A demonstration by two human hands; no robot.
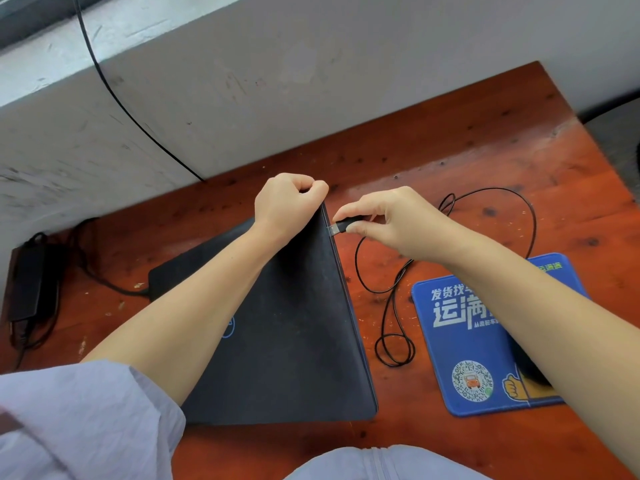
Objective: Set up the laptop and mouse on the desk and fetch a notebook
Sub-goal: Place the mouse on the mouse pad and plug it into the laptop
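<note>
A closed black laptop [294,341] lies on the red-brown wooden desk [450,161]. My left hand [285,206] grips its far right corner, fingers curled over the edge. My right hand [391,221] pinches the black USB plug [341,226] of the mouse cable, its metal tip touching the laptop's right edge. The thin black cable [391,306] loops across the desk toward the blue mouse pad [460,341]. On that pad sits the black mouse [530,372], mostly hidden under my right forearm. No notebook is in view.
A black power brick [29,282] with its cords lies at the desk's left end, one cord running to the laptop's left side. A scuffed white wall and ledge [207,81] border the desk's far edge, with a black wire hanging down it.
</note>
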